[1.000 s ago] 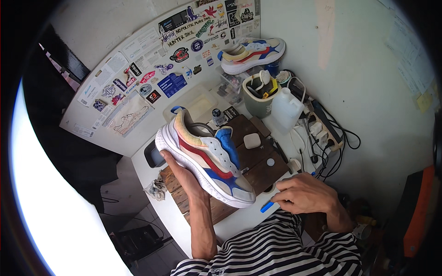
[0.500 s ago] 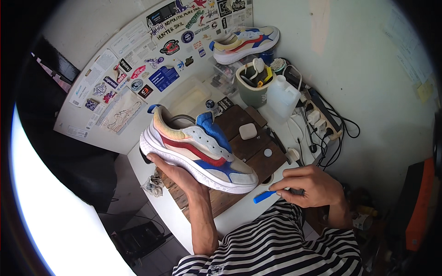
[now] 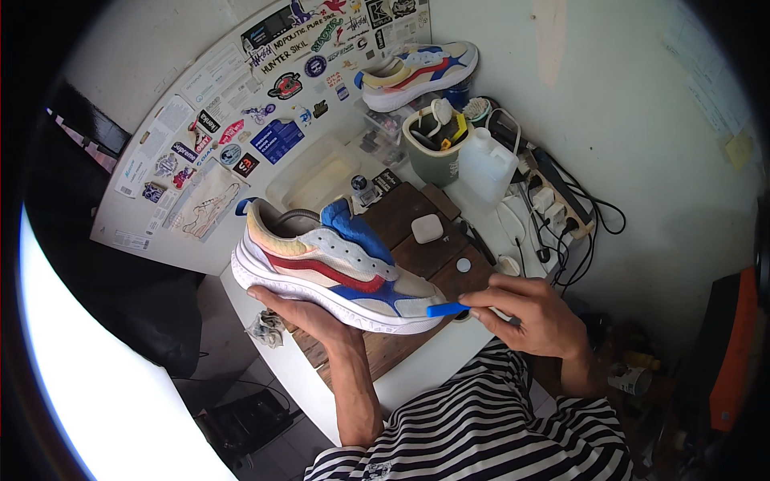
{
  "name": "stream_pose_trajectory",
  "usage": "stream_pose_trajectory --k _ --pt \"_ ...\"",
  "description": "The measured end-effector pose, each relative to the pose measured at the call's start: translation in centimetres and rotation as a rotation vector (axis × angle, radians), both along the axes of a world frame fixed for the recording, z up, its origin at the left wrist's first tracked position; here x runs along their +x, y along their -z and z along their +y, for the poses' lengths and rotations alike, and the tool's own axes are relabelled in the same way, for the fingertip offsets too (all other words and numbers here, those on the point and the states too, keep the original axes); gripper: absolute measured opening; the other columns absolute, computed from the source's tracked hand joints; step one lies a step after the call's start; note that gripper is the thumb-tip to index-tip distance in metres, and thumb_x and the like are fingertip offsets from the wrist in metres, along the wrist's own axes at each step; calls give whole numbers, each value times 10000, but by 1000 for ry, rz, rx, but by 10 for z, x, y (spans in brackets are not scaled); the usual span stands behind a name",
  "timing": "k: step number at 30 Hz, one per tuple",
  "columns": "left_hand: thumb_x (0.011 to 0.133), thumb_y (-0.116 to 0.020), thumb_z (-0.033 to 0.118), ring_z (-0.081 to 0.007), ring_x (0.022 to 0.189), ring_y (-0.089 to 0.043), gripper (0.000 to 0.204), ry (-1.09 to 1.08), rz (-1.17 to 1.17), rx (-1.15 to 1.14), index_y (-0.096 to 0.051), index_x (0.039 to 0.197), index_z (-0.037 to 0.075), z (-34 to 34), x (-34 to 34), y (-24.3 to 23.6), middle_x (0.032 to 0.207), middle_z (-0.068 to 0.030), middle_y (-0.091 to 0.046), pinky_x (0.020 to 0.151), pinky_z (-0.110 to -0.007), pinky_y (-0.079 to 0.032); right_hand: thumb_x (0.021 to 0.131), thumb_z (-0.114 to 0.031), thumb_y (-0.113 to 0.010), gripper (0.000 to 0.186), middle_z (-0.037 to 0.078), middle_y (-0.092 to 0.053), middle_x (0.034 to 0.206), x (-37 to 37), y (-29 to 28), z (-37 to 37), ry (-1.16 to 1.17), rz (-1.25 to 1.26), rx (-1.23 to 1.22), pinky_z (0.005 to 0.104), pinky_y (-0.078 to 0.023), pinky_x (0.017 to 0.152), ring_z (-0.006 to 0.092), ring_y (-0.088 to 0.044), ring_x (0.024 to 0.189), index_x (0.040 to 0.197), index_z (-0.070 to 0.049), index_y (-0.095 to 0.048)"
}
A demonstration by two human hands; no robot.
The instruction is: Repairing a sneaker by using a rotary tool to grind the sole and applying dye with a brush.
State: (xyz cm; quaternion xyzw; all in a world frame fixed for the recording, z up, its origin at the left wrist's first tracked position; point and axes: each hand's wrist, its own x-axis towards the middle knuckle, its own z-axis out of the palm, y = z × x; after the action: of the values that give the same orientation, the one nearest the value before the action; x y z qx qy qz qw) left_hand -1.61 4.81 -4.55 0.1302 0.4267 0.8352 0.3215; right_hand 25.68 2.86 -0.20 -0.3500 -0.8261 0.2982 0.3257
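My left hand (image 3: 309, 319) is closed under the sole of an unlaced sneaker (image 3: 325, 276), holding it up above the table with its toe to the right. The sneaker has cream mesh, a red side stripe, blue panels, a blue tongue and a thick white sole. A coiled metal spring (image 3: 298, 215) shows inside its opening. Between the thumb and fingers of my right hand (image 3: 529, 317) is a slim blue tool (image 3: 447, 309). Its end lies at the sneaker's toe, just above the sole edge; whether it touches I cannot tell. The tool's far side is hidden.
Under the sneaker lies a dark wooden board (image 3: 401, 220) on the white table (image 3: 409, 373). A matching sneaker (image 3: 421, 74) rests at the back. Nearby stand a green bin (image 3: 433, 160) of tools, a white jug (image 3: 485, 172) and a power strip (image 3: 553, 192) with tangled cables.
My right hand has moved up and left, bringing the blue tool from below the toe to its front edge. The view has shifted slightly; my left hand still holds the sneaker.
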Motion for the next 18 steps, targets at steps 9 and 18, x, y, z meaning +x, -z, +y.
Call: stream_pose_trajectory --k 9,18 --pt "1127 -229 622 -309 1455 -490 730 5 -125 -52 -332 1641 114 1 -3 -4 1635 -132 -438 1248 -444 -378 868 19 -782 242 35 -515 708 42 23 6 162 -129 -27 329 -381 516 137 -463 559 1103 -38 -785" --pt "1115 -220 643 -298 1423 -514 740 61 -152 -48 -354 1630 129 0 11 3 1605 -108 -476 1234 -446 -394 890 -6 -785 251 21 -611 776 43 13 -4 147 62 -31 278 -376 498 82 -466 565 1139 -32 -779"
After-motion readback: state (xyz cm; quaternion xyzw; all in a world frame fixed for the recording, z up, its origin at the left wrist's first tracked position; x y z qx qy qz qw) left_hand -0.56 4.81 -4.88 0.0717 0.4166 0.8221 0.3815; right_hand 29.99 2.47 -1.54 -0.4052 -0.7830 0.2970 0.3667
